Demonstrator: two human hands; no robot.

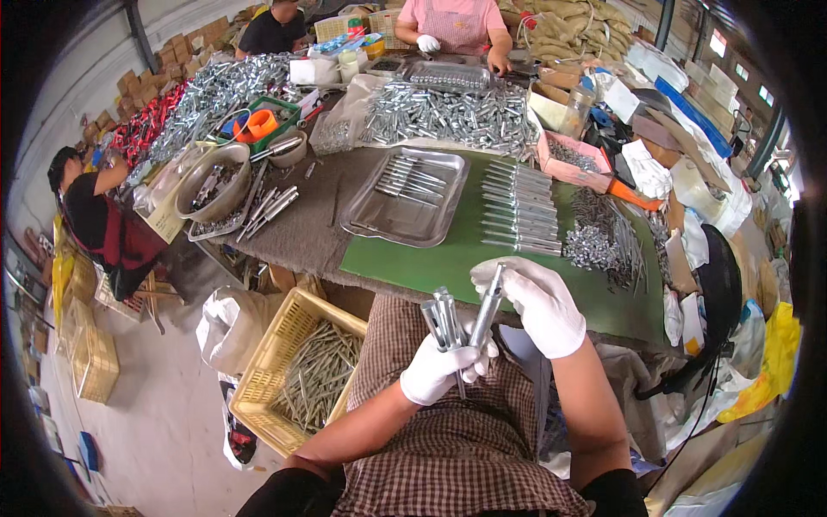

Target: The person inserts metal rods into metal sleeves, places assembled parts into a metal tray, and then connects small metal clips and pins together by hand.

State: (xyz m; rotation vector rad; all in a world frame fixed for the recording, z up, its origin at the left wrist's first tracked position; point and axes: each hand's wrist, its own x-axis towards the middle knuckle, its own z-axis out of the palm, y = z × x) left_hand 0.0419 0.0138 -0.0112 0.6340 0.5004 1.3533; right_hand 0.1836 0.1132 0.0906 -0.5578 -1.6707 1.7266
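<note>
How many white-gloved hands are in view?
3: the person's left hand, holding metal tubes; the right hand, at one tube; and a pink-shirted co-worker's hand across the table. Others may be hidden.

Pale flr (172,379), wht wall (82,65), windows (718,43)

Beyond the far edge of the bench (323,185), a person in a pink top (454,24) and a person in a black top (269,34) are showing, while woven sacks (577,34) are lying piled past the far right corner. Near the left edge, a green basket (291,121) is holding an orange plastic piece (244,135). Off that edge, a person in dark red and black (129,239) is sitting. A white sack (222,332) is standing below the near left corner; a yellow bag (771,366) is lying off the right edge.
</note>
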